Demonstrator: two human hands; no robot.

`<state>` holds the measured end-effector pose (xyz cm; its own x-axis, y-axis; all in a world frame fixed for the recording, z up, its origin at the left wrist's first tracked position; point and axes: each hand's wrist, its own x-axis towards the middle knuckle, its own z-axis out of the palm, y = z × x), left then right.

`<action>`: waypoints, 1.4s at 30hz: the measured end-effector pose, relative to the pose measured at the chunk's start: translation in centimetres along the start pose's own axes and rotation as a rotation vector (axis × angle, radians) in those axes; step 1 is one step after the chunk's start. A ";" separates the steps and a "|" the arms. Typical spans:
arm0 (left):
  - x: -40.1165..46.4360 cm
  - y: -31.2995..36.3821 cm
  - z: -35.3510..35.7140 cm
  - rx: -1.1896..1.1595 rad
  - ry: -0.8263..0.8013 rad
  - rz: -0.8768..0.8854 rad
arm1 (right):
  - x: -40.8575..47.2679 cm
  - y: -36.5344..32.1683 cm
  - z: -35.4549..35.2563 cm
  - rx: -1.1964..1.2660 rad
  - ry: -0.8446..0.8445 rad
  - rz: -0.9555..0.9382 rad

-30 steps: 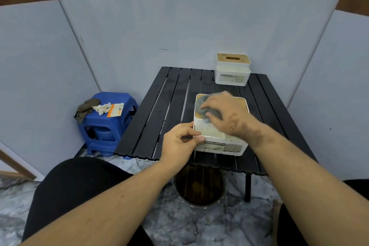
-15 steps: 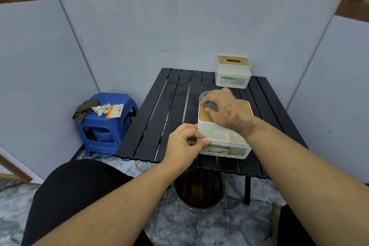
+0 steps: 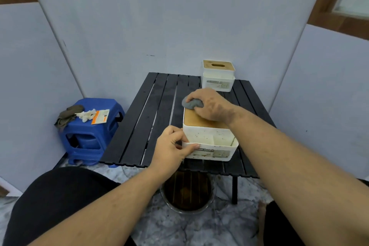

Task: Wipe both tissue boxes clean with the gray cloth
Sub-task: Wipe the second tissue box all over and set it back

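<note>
A glass bowl (image 3: 187, 195) of dark liquid is seen on the marble floor at 6 o'clock, under the near edge of the black slatted table (image 3: 151, 118). Just above it the near tissue box (image 3: 209, 142) — white, speckled, with a wooden lid — is set at the table's near edge. Its near-left corner is pinched by the left hand (image 3: 171, 149), thumb laid on the front face, fingers curled round the side. The gray cloth (image 3: 192, 104) is bunched under the right hand (image 3: 211, 106) and pressed onto the lid's far-left corner, toward 11 o'clock of the box; fingers are curled over the cloth, part of it sticking out past the box edge. The second tissue box (image 3: 218, 78) is stood at 12 o'clock, on the table's far edge against the wall, well apart from both hands. At 9 o'clock a blue plastic stool (image 3: 89, 136) is placed beside the table — a dark rag (image 3: 66, 116), white scraps and an orange-white packet (image 3: 100, 116) are laid on it.
</note>
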<state>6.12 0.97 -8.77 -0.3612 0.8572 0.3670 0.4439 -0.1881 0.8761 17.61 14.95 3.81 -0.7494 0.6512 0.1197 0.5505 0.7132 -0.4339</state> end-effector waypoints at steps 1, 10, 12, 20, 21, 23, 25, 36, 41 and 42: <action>0.0 0.0 0.0 0.007 -0.005 0.003 | 0.1 1.0 -0.8 -0.018 -0.008 0.078; 0.1 0.2 -0.2 0.062 -0.035 0.001 | -6.4 6.7 -4.0 -0.014 -0.015 0.142; 0.1 0.3 -0.2 0.076 -0.032 0.006 | -8.0 6.6 -3.7 -0.060 0.001 0.071; 0.3 0.2 -0.2 0.056 -0.032 0.006 | -10.4 4.0 -2.9 -0.076 0.031 -0.044; 0.2 0.2 -0.1 0.044 -0.029 0.004 | -9.9 3.2 -2.4 -0.063 0.042 -0.067; 0.1 0.1 0.0 0.027 -0.022 0.000 | -8.4 1.0 -1.1 -0.037 0.051 -0.131; 0.1 0.2 -0.1 0.013 -0.017 -0.001 | -6.6 -0.7 0.7 -0.025 0.063 -0.174; 0.6 1.0 -1.1 0.147 -0.084 0.000 | -9.4 3.1 -2.2 -0.005 -0.013 -0.034; 0.6 1.1 -1.2 0.176 -0.088 0.023 | -9.7 2.5 -2.2 -0.050 0.040 0.024; 0.6 1.0 -1.2 0.172 -0.085 0.033 | -9.1 1.3 -1.4 -0.074 0.056 -0.010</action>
<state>5.36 0.68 -7.32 -0.2765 0.8907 0.3608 0.5906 -0.1387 0.7949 25.66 10.34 3.38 -0.7341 0.6562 0.1746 0.5705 0.7354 -0.3657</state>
